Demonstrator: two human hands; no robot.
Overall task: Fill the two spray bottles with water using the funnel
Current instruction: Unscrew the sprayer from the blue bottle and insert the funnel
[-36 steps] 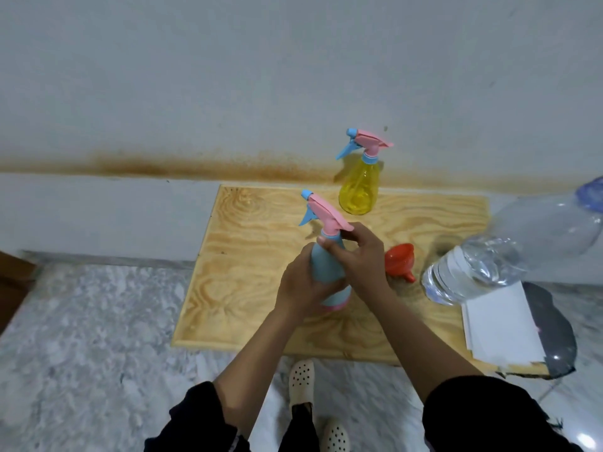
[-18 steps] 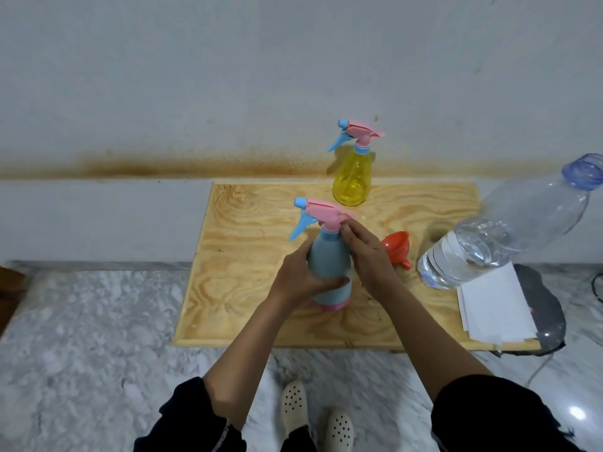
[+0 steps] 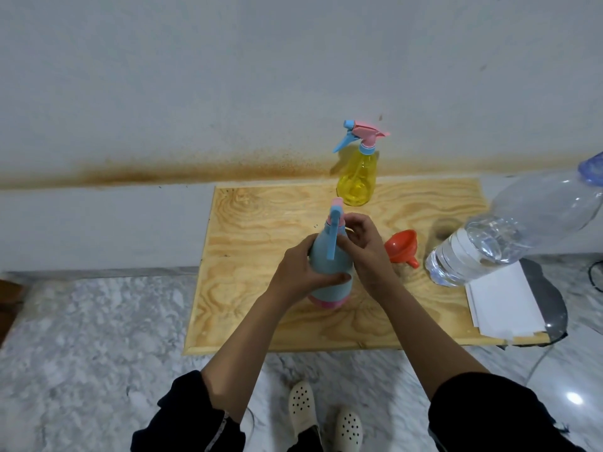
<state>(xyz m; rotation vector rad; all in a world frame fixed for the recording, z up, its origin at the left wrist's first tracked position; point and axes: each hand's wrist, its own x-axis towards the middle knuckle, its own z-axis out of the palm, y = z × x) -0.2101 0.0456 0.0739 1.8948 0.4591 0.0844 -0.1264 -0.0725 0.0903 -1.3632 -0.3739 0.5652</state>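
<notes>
A blue spray bottle (image 3: 329,265) with a pink base stands on the wooden board (image 3: 261,223) near its middle. My left hand (image 3: 298,269) grips its body from the left. My right hand (image 3: 362,243) pinches the neck just under the pink and blue spray head (image 3: 335,212), whose trigger points toward me. A yellow spray bottle (image 3: 356,177) with its spray head on stands at the board's far edge. An orange funnel (image 3: 399,247) lies on its side to the right of my right hand.
A large clear water bottle (image 3: 509,233), partly full, with a blue cap, stands at the board's right. White paper sheets (image 3: 502,301) lie over a dark round object at the right corner. The wall runs behind the board. Marble floor and my shoes are below.
The spray head on the blue bottle has turned: its trigger pointed left before and now points toward me. My right hand has shifted around the neck. The camera view has dropped slightly.
</notes>
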